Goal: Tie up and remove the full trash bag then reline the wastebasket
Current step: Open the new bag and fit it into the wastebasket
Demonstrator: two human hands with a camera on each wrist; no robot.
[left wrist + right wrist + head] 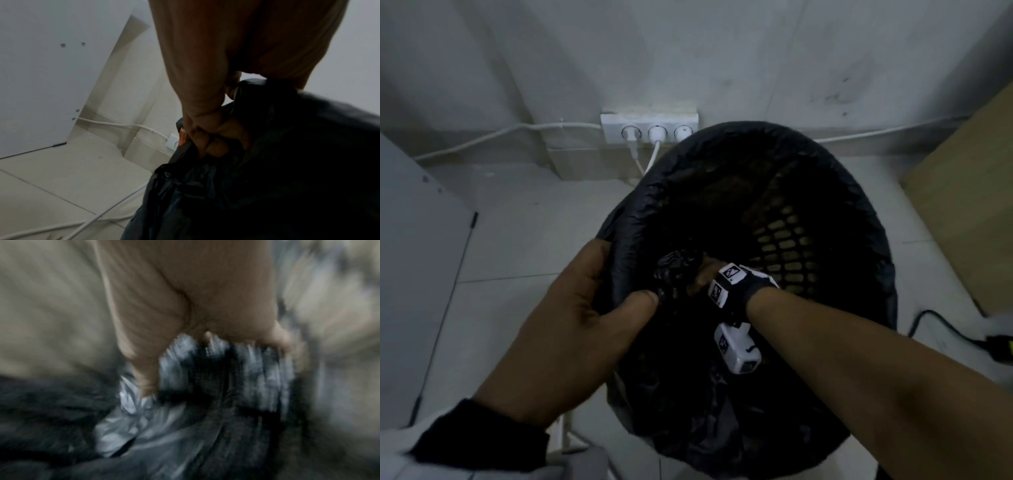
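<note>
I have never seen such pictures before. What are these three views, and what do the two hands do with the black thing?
No machine here: a person wears three cameras. The head view looks down at a black plastic mesh wastebasket standing on a pale tiled floor. A thin black plastic trash bag is folded over its rim. The left hand grips the bag's edge at the near rim; the left wrist view shows its curled fingers. The right hand reaches inside and grips bunched plastic; the right wrist view is blurred. Behind stands a white power strip.
</note>
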